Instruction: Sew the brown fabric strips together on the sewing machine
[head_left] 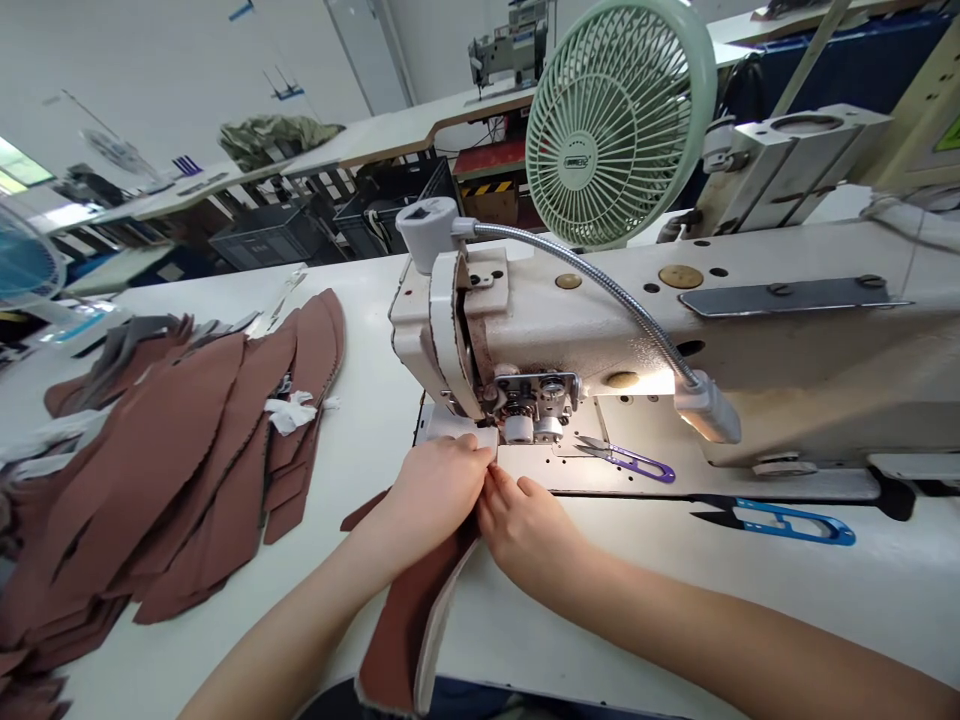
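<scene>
A reddish-brown fabric piece with a pale underside [416,620] runs from the front edge of the table up under both hands to the sewing machine [525,320]. My left hand [442,485] is closed over the piece, its fingers pinching the edge just in front of the presser area. Beside it my right hand [525,520] grips the same edge, fingertips pressed together against the left ones. Needle and seam are hidden behind the machine head and the hands. A small lamp [705,405] on a flexible neck shines onto the machine bed.
Purple thread snips [637,462] lie on the machine bed, and blue thread snips [810,525] on the table to the right. Stacked brown fabric pieces [172,470] cover the left side, with white scraps [291,412] on them. A green fan [619,125] stands behind the machine.
</scene>
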